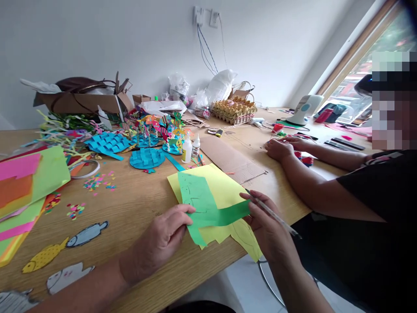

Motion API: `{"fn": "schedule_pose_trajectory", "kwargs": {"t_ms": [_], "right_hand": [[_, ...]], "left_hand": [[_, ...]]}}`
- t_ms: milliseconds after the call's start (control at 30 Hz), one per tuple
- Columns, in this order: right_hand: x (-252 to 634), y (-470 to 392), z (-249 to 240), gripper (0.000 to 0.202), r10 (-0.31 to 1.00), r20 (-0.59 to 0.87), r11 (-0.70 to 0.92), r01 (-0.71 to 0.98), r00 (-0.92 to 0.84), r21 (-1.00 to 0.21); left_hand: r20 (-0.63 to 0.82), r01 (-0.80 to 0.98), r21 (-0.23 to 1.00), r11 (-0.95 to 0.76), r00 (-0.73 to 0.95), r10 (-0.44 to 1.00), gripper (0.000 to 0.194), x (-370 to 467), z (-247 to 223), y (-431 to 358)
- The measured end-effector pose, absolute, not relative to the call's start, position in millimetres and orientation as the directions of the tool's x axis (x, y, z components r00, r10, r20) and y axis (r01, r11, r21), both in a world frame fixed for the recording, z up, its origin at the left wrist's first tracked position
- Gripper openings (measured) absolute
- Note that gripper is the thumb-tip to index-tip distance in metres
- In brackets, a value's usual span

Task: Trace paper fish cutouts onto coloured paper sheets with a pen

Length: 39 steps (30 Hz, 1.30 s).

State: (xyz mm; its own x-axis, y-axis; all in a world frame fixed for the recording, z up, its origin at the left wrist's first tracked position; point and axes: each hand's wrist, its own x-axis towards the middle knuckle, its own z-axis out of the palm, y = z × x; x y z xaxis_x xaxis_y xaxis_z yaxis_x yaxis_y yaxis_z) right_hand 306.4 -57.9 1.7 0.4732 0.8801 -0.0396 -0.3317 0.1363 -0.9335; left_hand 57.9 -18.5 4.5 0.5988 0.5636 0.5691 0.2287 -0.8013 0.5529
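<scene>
A cut piece of green paper point(203, 204) with drawn pen lines is held up between my two hands. My left hand point(163, 237) pinches its lower left edge between thumb and fingers. The narrow strip on its right side ends at the fingers of my right hand point(269, 224), which also grips a clear pen point(272, 213) slanting down to the right. Beneath the green piece lie yellow paper sheets point(228, 184), one with a drawn outline near the table edge. Cut-out paper fish, one yellow point(44, 257) and one grey-blue point(87, 234), lie left of my left hand.
A co-worker's arm point(302, 174) rests on the table at right. Glue bottles point(186, 150), blue woven paper pieces point(147, 158) and cardboard point(228, 158) lie beyond my hands. Coloured paper point(58, 163) and a tape roll point(94, 167) are at left; egg trays point(233, 113) stand behind.
</scene>
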Motion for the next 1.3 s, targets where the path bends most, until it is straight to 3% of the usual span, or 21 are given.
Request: {"fn": "schedule_pose_trajectory", "kwargs": {"t_ms": [200, 367, 467, 767, 967, 1133, 1300], "right_hand": [[319.0, -51.1, -11.4, 0.035, 0.832, 0.220, 0.170, 0.144, 0.509, -0.975], [332.5, -45.6, -14.6, 0.029, 0.802, 0.380, 0.088, 0.538, 0.461, -0.838], [337.9, -43.2, -20.0, 0.028, 0.796, 0.429, 0.043, 0.665, 0.428, -0.745], [340.5, -39.5, -25.9, 0.033, 0.810, 0.429, -0.010, 0.741, 0.400, -0.672], [338.3, -37.1, -23.1, 0.036, 0.808, 0.439, -0.018, 0.760, 0.394, -0.650], [342.4, -34.1, -25.1, 0.036, 0.819, 0.430, -0.019, 0.769, 0.379, -0.639], [338.2, -39.4, -19.1, 0.034, 0.780, 0.506, -0.004, 0.811, 0.368, -0.585]], "left_hand": [[0.428, 0.295, 0.548, -0.783, 0.705, 0.566, 0.025, 76.6, -12.1, -7.5], [0.227, 0.371, 0.483, -0.793, 0.822, 0.522, 0.029, 78.6, -20.3, -3.6], [0.215, 0.368, 0.381, -0.848, 0.857, 0.469, 0.040, 76.2, -22.1, -5.0], [0.263, 0.354, 0.156, -0.922, 0.885, 0.384, 0.043, 73.6, -23.8, -11.4], [0.267, 0.367, 0.145, -0.919, 0.880, 0.393, 0.041, 75.6, -21.3, -12.3], [0.255, 0.348, 0.061, -0.936, 0.901, 0.351, 0.032, 76.6, -22.0, -15.5], [0.242, 0.374, 0.084, -0.924, 0.892, 0.383, 0.025, 77.8, -28.8, -16.9]]}}
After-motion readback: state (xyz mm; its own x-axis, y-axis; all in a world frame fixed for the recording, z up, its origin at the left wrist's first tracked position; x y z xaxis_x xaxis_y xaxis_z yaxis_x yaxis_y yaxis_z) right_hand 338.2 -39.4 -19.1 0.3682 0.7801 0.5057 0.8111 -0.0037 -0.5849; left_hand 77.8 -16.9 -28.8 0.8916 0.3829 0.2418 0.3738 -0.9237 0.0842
